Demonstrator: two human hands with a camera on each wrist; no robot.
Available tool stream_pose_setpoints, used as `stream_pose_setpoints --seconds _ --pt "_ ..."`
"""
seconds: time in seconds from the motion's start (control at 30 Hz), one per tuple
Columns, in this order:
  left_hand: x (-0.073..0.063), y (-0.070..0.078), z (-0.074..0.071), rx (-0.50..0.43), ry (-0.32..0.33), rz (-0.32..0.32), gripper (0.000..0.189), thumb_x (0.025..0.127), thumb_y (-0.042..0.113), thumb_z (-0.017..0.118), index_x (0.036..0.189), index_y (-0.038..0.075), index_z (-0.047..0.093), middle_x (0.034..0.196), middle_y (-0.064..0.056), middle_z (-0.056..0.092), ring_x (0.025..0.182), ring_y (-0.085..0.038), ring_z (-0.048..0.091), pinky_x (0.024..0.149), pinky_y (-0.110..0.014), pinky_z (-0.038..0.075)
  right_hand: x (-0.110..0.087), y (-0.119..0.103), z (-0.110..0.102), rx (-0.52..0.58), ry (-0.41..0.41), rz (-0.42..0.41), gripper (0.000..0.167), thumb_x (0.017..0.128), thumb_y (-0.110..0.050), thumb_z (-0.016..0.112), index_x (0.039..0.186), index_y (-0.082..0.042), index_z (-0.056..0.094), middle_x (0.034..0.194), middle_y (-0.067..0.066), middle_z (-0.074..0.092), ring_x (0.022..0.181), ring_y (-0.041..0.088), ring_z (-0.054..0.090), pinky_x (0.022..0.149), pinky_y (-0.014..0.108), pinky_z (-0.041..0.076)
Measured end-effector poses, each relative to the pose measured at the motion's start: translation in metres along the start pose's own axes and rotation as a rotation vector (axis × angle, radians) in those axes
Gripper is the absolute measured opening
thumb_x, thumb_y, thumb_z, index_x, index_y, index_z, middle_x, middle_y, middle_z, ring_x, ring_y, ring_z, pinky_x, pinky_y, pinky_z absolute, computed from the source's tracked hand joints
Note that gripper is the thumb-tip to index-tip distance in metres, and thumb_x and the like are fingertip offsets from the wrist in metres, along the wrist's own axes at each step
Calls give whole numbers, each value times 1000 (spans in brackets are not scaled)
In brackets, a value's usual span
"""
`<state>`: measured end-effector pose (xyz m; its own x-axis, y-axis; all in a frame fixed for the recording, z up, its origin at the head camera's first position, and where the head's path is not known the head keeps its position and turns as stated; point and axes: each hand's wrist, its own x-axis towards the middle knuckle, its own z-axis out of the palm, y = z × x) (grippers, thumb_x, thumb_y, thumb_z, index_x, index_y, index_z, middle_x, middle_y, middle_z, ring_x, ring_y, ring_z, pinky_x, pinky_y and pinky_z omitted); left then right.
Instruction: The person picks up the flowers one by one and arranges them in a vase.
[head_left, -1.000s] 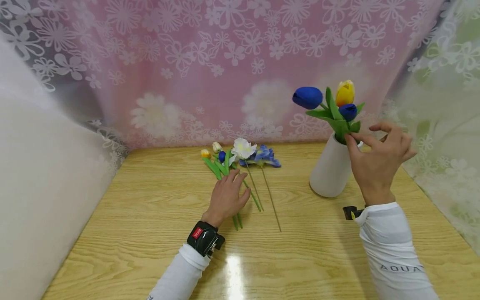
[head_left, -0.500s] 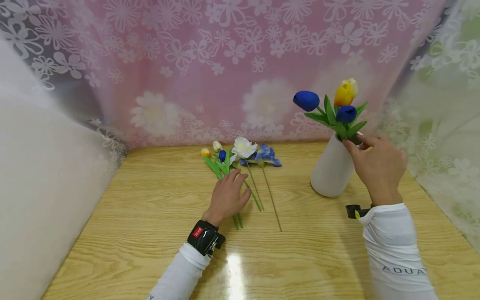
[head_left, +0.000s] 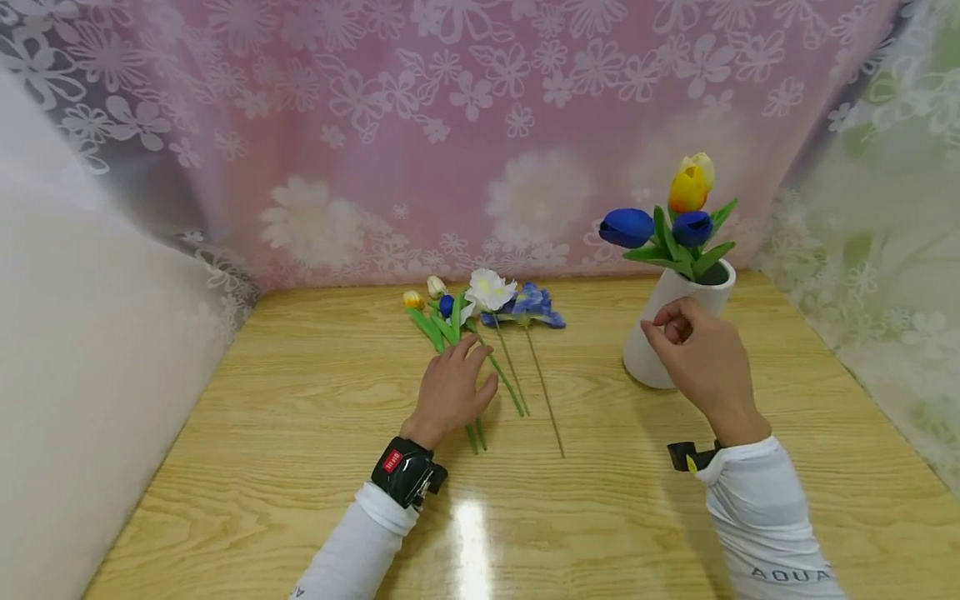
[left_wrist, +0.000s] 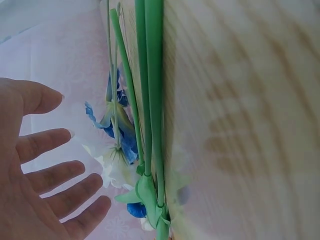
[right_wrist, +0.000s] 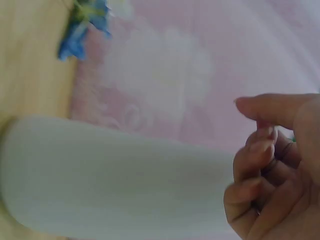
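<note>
My right hand (head_left: pixel 705 367) is in front of the white vase (head_left: pixel 708 294), fingers loosely curled and holding nothing. In the right wrist view the thumb (right_wrist: pixel 275 107) lies straight above the bent fingers. Two blue tulips (head_left: pixel 627 228), a yellow tulip (head_left: pixel 688 190) and a white tulip (head_left: pixel 703 167) stand in the vase. My left hand (head_left: pixel 452 387) hovers palm down over green tulip stems (head_left: pixel 477 435), fingers spread; the left wrist view shows a gap between fingertips and stems (left_wrist: pixel 155 110). Beyond those fingers lie a small blue tulip (head_left: pixel 446 306), an orange-yellow tulip (head_left: pixel 413 300) and a cream tulip (head_left: pixel 436 287).
A white ruffled flower (head_left: pixel 491 290) and a blue-violet iris-like flower (head_left: pixel 528 305) lie right of the tulips, their thin stems pointing toward the front. A pink floral curtain (head_left: pixel 420 183) hangs behind the wooden table (head_left: pixel 300 483).
My right hand has let go at the vase mouth and moved down and left in front of the vase. The left blue tulip has dropped lower. The left hand stays in place.
</note>
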<state>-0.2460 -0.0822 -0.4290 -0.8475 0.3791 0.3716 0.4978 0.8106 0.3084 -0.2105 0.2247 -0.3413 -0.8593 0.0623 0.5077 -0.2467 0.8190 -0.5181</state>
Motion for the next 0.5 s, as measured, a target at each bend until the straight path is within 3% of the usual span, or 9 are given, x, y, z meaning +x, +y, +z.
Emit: stream_pose_setpoints --seconds 0.27,0.5 --pt "-6 -6 -3 28 -35 -41 36 93 24 60 126 10 61 137 -16 49 118 -35 51 89 -53 44 -11 11 46 74 -209 13 24 93 -29 62 95 -6 64 74 4 60 64 19 54 53 33 44" --pt "-10 -11 -4 39 -51 -47 34 93 22 60 124 10 61 136 -17 49 118 -36 51 89 -54 44 -13 9 79 25 -424 51 34 96 -37 56 107 -7 68 89 5 66 76 21 61 61 35 49"
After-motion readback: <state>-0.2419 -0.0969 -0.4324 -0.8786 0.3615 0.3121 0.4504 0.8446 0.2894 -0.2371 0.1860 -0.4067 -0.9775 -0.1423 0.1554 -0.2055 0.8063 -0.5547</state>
